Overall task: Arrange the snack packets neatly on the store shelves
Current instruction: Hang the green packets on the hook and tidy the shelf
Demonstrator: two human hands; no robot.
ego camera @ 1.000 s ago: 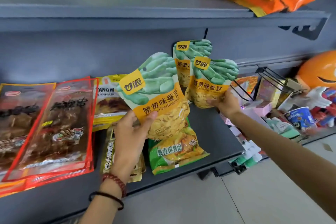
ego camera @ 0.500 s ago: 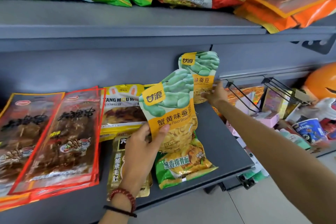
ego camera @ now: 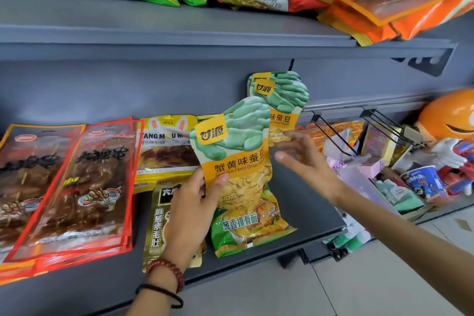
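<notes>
Work looks partway: two broad bean packets (ego camera: 282, 95) stand against the shelf (ego camera: 302, 200) back near its right edge, right hand (ego camera: 305, 159) spread empty, left hand (ego camera: 192, 202) gripping a third broad bean packet (ego camera: 236, 151).

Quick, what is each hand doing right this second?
Left hand: closed on a broad bean packet, held upright.
Right hand: open, fingers spread, holding nothing, beside the standing bean packets.

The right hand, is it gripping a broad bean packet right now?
No, the right hand is open with fingers spread, beside the packet leaning on the back wall.
</notes>
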